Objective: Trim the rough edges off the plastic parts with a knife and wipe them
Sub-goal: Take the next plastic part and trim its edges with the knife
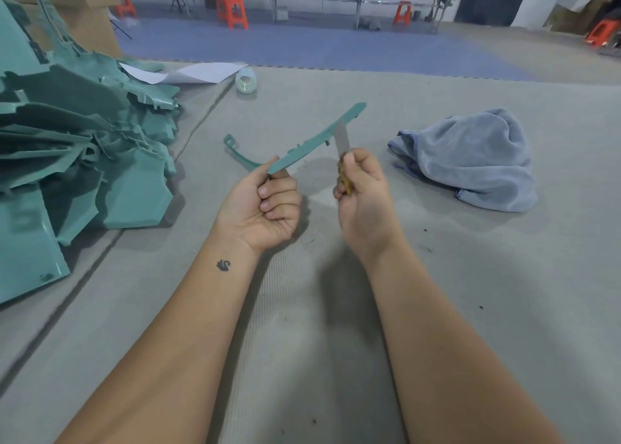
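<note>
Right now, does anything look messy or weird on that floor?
A little. The green plastic parts lie in a jumbled heap at the left, not stacked. The blue towel is crumpled at the right, and a tape roll lies tipped on its side. Small dark bits, maybe shavings, dot the mat. Nothing looks broken.

Count, as I see it:
- one long curved teal plastic strip, centre frame
- one yellow-handled knife
- one crumpled grey-blue cloth, right
- one heap of teal plastic panels, left, too tangled to number
- five orange plastic stools, top
</note>
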Tool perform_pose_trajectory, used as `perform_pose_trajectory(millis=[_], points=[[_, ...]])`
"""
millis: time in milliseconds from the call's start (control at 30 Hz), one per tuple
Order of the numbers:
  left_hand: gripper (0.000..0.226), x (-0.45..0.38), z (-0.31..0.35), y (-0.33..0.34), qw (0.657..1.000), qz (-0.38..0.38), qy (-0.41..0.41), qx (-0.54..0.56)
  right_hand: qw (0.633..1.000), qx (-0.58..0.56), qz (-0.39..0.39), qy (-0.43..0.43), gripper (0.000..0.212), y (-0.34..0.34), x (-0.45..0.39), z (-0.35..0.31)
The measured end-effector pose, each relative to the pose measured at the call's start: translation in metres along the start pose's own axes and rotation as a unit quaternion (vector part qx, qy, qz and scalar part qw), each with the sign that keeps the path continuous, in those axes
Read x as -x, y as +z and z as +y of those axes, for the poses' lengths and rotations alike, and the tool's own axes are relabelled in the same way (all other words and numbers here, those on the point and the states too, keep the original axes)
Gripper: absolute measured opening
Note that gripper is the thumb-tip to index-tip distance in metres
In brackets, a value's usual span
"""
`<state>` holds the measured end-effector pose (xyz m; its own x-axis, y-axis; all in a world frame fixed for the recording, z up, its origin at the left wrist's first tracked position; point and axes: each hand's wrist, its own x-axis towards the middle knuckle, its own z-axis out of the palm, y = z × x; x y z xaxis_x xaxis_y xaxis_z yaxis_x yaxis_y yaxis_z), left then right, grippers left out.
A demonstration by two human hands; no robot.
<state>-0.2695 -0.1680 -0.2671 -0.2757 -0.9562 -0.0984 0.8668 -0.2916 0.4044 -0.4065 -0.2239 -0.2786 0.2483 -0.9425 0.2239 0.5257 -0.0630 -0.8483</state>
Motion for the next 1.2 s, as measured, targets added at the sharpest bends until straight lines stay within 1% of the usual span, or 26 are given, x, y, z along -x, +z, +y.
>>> perform_pose_trajectory(millis=[67, 133, 200, 267, 300, 367, 533, 700, 767, 900, 1200], points=[[0.060, -0.001, 0.000, -0.001, 1.000, -0.009, 0.000, 0.016, 0.999, 0.008, -0.034, 0.006, 0.012, -0.002, 0.001, -0.001], [0.058, -0.002, -0.001, -0.001, 1.000, -0.012, -0.001, 0.029, 0.994, 0.057, -0.096, 0.002, 0.018, 0.003, 0.005, 0.002], [0.047, -0.001, -0.001, 0.000, 0.999, -0.003, -0.003, 0.035, 0.984, 0.101, -0.147, -0.006, 0.015, 0.010, 0.009, 0.006], [0.033, 0.001, -0.001, 0.001, 0.999, 0.010, -0.006, 0.033, 0.981, 0.100, -0.163, -0.011, 0.009, 0.013, 0.011, 0.008], [0.030, 0.002, 0.000, 0.001, 0.999, 0.012, -0.014, 0.031, 0.982, 0.091, -0.164, -0.012, 0.009, 0.013, 0.011, 0.008], [0.031, 0.004, 0.002, 0.001, 0.999, 0.011, -0.038, 0.033, 0.984, 0.069, -0.162, -0.011, 0.010, 0.010, 0.010, 0.008], [0.042, 0.005, 0.005, 0.000, 0.998, 0.013, -0.067, 0.018, 0.985, 0.058, -0.162, -0.008, 0.013, 0.007, 0.009, 0.010], [0.056, 0.006, 0.005, -0.002, 0.994, 0.005, -0.087, 0.059, 0.984, 0.051, -0.169, -0.009, 0.017, 0.008, 0.009, 0.010], [0.054, 0.005, 0.005, -0.001, 0.994, 0.005, -0.089, 0.066, 0.986, 0.059, -0.159, -0.001, 0.019, 0.008, 0.009, 0.010], [0.040, 0.006, 0.004, 0.000, 0.994, 0.003, -0.091, 0.063, 0.987, 0.054, -0.147, 0.020, 0.013, 0.009, 0.008, 0.009], [0.041, 0.004, 0.001, -0.002, 0.995, 0.012, -0.084, 0.058, 0.988, 0.041, -0.145, 0.025, 0.005, 0.008, 0.010, 0.009]])
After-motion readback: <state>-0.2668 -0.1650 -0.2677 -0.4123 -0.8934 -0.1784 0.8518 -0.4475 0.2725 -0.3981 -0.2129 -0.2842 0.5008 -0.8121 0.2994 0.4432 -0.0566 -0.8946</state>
